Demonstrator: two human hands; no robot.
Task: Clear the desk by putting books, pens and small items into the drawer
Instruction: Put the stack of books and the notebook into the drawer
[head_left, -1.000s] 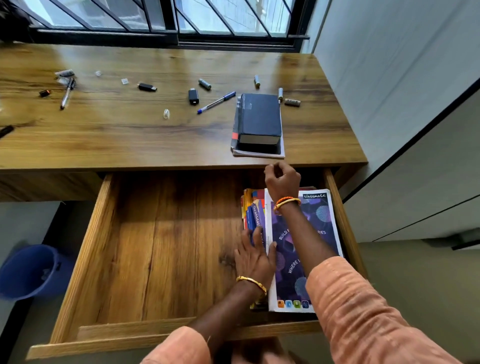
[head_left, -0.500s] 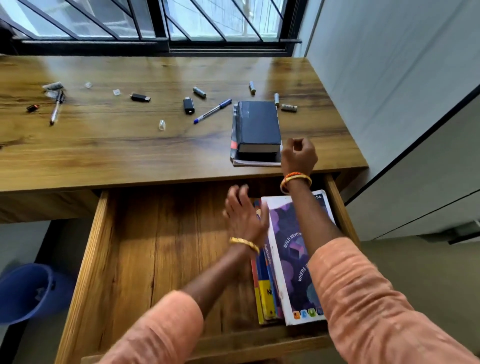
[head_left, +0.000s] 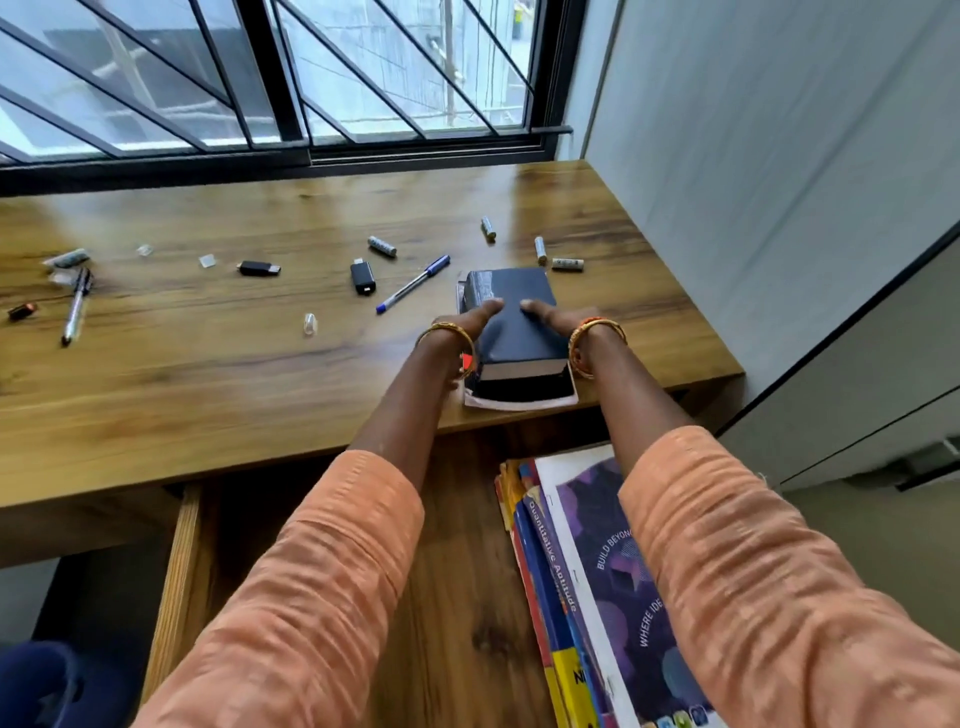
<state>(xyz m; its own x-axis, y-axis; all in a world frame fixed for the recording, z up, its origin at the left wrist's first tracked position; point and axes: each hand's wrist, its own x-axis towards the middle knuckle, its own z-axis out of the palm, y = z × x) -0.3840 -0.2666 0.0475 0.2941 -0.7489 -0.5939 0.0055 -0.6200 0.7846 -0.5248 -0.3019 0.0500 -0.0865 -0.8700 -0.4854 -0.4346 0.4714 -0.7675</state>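
A thick dark blue book (head_left: 514, 340) lies on top of a thinner book and a white sheet (head_left: 519, 402) near the front right of the wooden desk (head_left: 208, 364). My left hand (head_left: 475, 318) clasps its left side and my right hand (head_left: 546, 316) its right side, thumbs on the cover. Below, the open drawer (head_left: 176, 571) holds a stack of books (head_left: 597, 571) on its right side. A blue pen (head_left: 413, 285) lies just left of the dark book.
Several batteries (head_left: 382, 246) and two black USB sticks (head_left: 362, 277) are scattered behind the book. A silver pen (head_left: 77, 306) and small bits lie at the far left. A wall runs along the desk's right edge. A blue bin (head_left: 36, 686) stands on the floor, left.
Both hands left the books in the drawer and rose to the desk, closing on either side of the dark blue book. The view tilted up toward the window.
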